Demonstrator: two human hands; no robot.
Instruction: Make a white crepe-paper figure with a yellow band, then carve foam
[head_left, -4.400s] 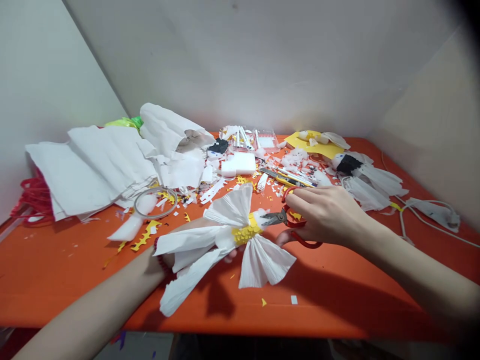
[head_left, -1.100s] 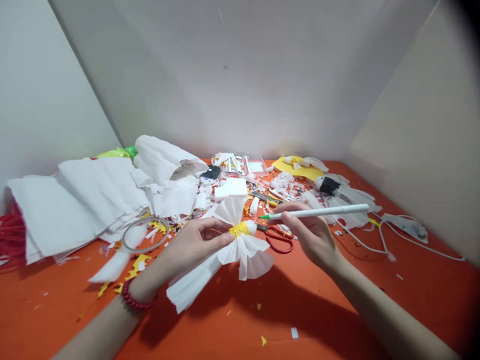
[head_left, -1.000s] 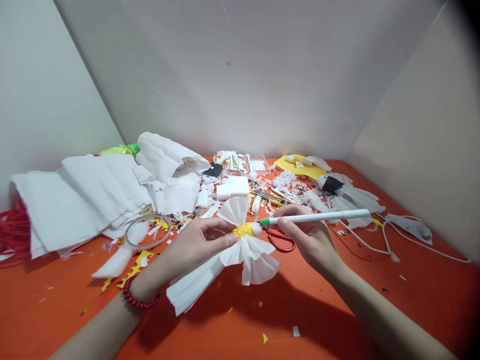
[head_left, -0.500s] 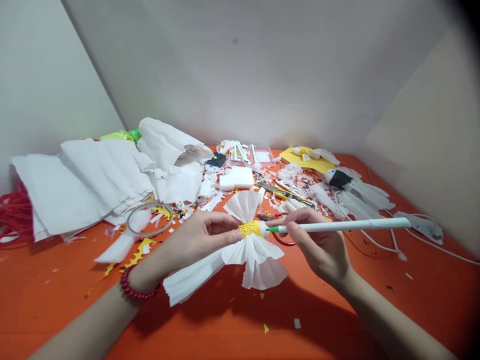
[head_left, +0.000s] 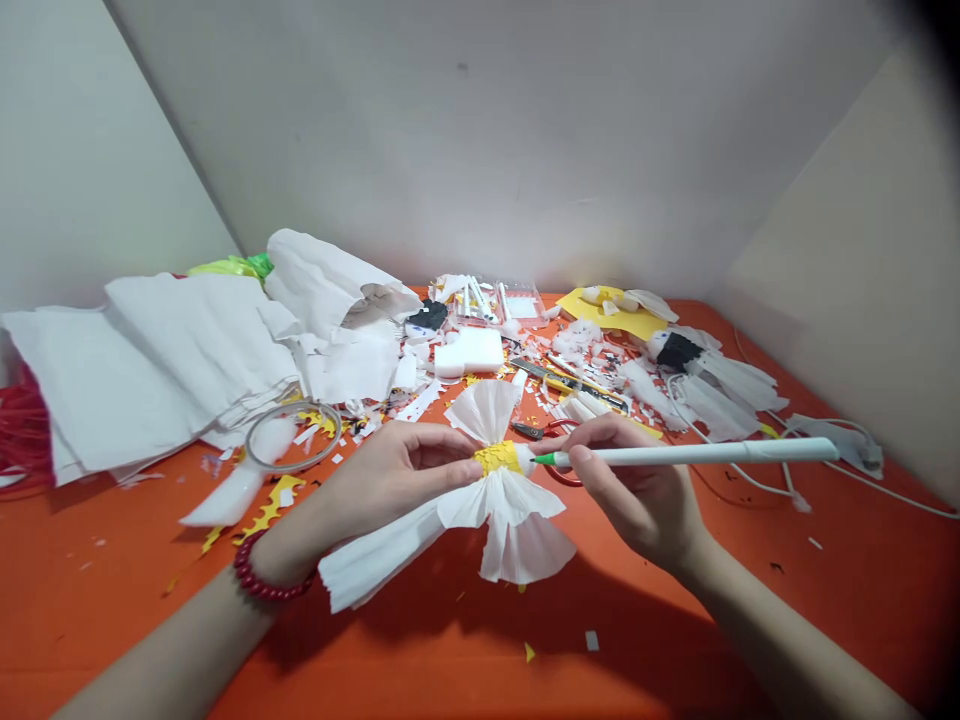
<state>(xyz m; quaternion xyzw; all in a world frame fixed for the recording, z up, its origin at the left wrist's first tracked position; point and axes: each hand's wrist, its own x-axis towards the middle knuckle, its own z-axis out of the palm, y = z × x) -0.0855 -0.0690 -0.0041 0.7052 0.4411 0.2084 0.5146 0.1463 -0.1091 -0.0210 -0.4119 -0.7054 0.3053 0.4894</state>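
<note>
Above an orange tabletop (head_left: 420, 672) littered with scraps, I hold a white-and-yellow paper figure (head_left: 498, 459) in my left hand (head_left: 409, 472), thumb and fingers closed on its yellow, scale-textured middle. The figure is raised off the surface, its pleated white fins spread to either side and its long white tail trailing beneath my wrist, where I wear a red beaded bracelet (head_left: 259, 574).

My right hand (head_left: 646, 492) grips a white pen (head_left: 720, 453), which lies nearly level, its green-collared point aimed at the figure's white end; whether the point touches, I cannot tell.

Just behind my right fingers, partly hidden, lie red-handled scissors (head_left: 528, 431). Beyond them are a yellow utility knife (head_left: 568, 383) and a white foam block (head_left: 469, 352). To the left, a round ring (head_left: 300, 467) rests near a stack of white paper sheets (head_left: 165, 370). At the far right, a second figure (head_left: 679, 352) with a black band lies near a yellow sheet (head_left: 651, 326), and white cord (head_left: 757, 482) loops across the table.
</note>
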